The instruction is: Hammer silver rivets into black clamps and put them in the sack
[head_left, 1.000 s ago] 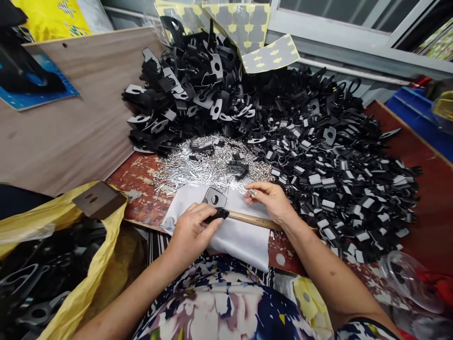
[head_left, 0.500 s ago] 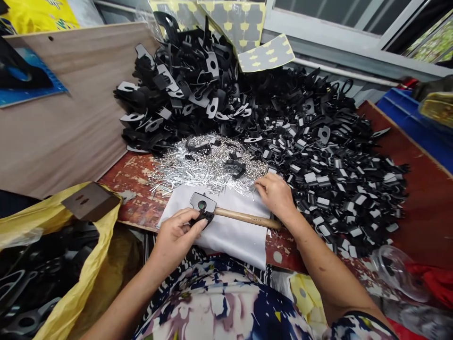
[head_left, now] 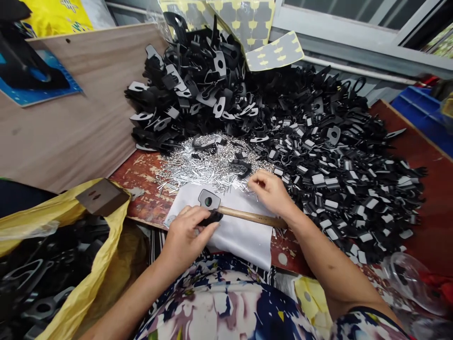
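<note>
My left hand (head_left: 189,231) pinches a black plastic clip (head_left: 214,218) between thumb and fingers, most of it hidden by them. A flat grey-faced black plastic piece (head_left: 213,203) with a round hole stands just beyond the fingertips; whether it is joined to the clip I cannot tell. My right hand (head_left: 271,191) has its fingers closed at the near edge of a heap of silver pins (head_left: 208,165). What sits between those fingertips is too small to make out. A wooden handle (head_left: 251,217) lies across the white cloth (head_left: 244,243), its left end behind the grey-faced piece.
Black plastic parts (head_left: 198,89) are heaped behind the pins, and small clips with white patches (head_left: 331,203) spread right. At left stand a wooden board (head_left: 99,99) and a yellow bag (head_left: 106,245) with a brown block (head_left: 104,196). A clear plastic tub (head_left: 406,278) sits right.
My right hand has shifted left along the near edge of the pins, its fingers still closed. My left hand holds nearly the same place. The whole view has moved slightly.
</note>
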`<action>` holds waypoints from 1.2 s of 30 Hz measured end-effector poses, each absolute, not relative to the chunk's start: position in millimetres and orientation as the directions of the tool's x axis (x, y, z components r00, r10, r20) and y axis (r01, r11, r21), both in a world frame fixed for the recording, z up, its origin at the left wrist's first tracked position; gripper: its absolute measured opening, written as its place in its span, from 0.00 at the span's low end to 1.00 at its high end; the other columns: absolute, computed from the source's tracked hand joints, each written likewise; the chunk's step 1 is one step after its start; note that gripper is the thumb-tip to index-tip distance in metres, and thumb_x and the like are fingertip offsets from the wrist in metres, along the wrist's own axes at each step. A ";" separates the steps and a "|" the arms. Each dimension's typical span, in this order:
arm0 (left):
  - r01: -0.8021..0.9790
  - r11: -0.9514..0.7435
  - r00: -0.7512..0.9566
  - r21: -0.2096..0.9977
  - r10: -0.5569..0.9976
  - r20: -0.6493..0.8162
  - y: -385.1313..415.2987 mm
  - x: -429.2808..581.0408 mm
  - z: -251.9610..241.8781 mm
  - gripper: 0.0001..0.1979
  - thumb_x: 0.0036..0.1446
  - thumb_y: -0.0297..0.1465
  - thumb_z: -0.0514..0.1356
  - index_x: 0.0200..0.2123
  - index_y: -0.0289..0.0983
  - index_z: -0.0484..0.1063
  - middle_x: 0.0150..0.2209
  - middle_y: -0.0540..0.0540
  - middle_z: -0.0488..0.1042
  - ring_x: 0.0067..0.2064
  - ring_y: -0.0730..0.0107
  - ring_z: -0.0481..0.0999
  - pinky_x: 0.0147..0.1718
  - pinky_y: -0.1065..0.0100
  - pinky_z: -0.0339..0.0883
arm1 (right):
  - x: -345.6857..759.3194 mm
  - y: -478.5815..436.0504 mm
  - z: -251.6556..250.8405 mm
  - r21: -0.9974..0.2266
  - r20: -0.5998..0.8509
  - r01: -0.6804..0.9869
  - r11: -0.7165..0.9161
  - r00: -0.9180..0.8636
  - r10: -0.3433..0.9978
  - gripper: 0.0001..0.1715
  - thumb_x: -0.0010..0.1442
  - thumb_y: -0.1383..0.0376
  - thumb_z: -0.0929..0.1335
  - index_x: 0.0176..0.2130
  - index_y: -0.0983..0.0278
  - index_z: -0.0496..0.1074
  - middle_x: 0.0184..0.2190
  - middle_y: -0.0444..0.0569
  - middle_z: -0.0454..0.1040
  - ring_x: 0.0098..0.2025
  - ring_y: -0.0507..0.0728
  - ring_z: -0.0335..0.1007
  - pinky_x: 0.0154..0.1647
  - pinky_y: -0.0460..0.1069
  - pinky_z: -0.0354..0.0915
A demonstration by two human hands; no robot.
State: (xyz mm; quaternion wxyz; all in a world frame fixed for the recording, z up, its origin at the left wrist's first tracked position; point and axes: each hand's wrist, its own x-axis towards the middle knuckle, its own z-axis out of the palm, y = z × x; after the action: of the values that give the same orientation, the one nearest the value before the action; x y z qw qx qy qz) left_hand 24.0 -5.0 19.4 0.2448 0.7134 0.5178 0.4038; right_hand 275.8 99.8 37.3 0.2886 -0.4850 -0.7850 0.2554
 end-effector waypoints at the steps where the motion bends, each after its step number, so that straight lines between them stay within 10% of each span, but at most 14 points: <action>1: 0.575 -0.396 0.184 0.716 0.915 0.359 -3.4 26.7 23.2 0.05 0.60 0.35 0.66 0.35 0.40 0.78 0.35 0.43 0.80 0.37 0.57 0.75 0.37 0.59 0.67 | 274.5 89.4 41.3 -0.826 0.086 0.471 0.310 -0.437 0.895 0.10 0.66 0.61 0.68 0.34 0.62 0.74 0.32 0.45 0.73 0.35 0.55 0.67 0.39 0.50 0.62; 7: 0.552 -0.568 0.481 0.611 0.815 0.323 1.9 46.3 36.9 0.11 0.64 0.32 0.62 0.27 0.41 0.73 0.30 0.46 0.77 0.33 0.61 0.71 0.38 0.58 0.63 | 256.2 34.0 38.1 -0.952 -0.303 0.181 -0.248 -0.685 0.663 0.21 0.62 0.48 0.72 0.33 0.62 0.71 0.24 0.38 0.67 0.25 0.49 0.61 0.29 0.46 0.59; 12: 0.552 -0.445 0.361 0.705 0.890 0.279 2.3 44.7 35.1 0.15 0.60 0.33 0.63 0.21 0.40 0.67 0.24 0.50 0.70 0.30 0.64 0.67 0.35 0.61 0.59 | 275.1 42.2 29.8 -0.917 -0.205 0.397 0.032 -0.540 0.817 0.10 0.69 0.59 0.66 0.45 0.60 0.75 0.29 0.42 0.74 0.30 0.53 0.69 0.32 0.48 0.62; 16: 0.342 -0.077 0.107 0.936 0.993 0.043 3.4 37.1 32.3 0.14 0.54 0.37 0.64 0.22 0.39 0.67 0.24 0.50 0.66 0.30 0.66 0.66 0.29 0.67 0.58 | 310.0 75.4 30.8 -0.286 0.236 0.773 0.566 -0.516 0.824 0.13 0.69 0.71 0.64 0.41 0.62 0.78 0.36 0.51 0.78 0.41 0.59 0.68 0.43 0.54 0.61; 21: -0.097 0.325 0.113 0.941 0.943 -0.314 1.6 38.9 25.3 0.16 0.46 0.40 0.69 0.21 0.37 0.69 0.25 0.52 0.62 0.24 0.74 0.58 0.18 0.74 0.53 | 319.5 97.9 29.9 0.161 0.085 0.486 0.859 -0.874 0.479 0.17 0.71 0.72 0.63 0.33 0.62 0.76 0.34 0.50 0.76 0.40 0.59 0.64 0.45 0.55 0.57; 26: -0.320 0.399 0.123 0.859 0.917 -0.380 -1.0 41.0 21.9 0.16 0.44 0.39 0.71 0.21 0.36 0.70 0.28 0.51 0.67 0.23 0.79 0.55 0.16 0.76 0.54 | 315.0 104.4 27.0 -0.054 0.129 0.538 0.841 -0.832 0.540 0.16 0.68 0.73 0.63 0.30 0.62 0.72 0.31 0.49 0.74 0.38 0.57 0.66 0.44 0.54 0.59; 32: -0.488 0.379 0.133 0.786 0.923 -0.362 -0.4 36.2 22.4 0.13 0.46 0.39 0.72 0.28 0.35 0.78 0.30 0.48 0.71 0.25 0.75 0.62 0.18 0.74 0.59 | 295.3 74.0 36.9 -0.870 0.187 0.369 0.326 -0.364 0.912 0.13 0.64 0.65 0.68 0.49 0.60 0.75 0.33 0.45 0.81 0.38 0.56 0.77 0.46 0.54 0.70; 36: -0.601 0.378 0.127 0.704 0.915 -0.383 3.1 41.2 22.2 0.16 0.49 0.44 0.70 0.31 0.35 0.80 0.29 0.46 0.72 0.26 0.72 0.64 0.15 0.74 0.55 | 258.2 38.2 53.1 -0.928 0.232 0.204 0.312 -0.338 0.912 0.04 0.64 0.62 0.71 0.40 0.57 0.78 0.39 0.47 0.83 0.42 0.58 0.80 0.47 0.57 0.73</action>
State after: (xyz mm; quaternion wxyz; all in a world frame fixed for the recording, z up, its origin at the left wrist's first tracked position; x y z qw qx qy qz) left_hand 41.2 3.1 22.2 0.7251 0.1943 0.4039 0.5228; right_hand 258.2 38.2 53.1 0.4130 -0.4008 -0.6966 0.4285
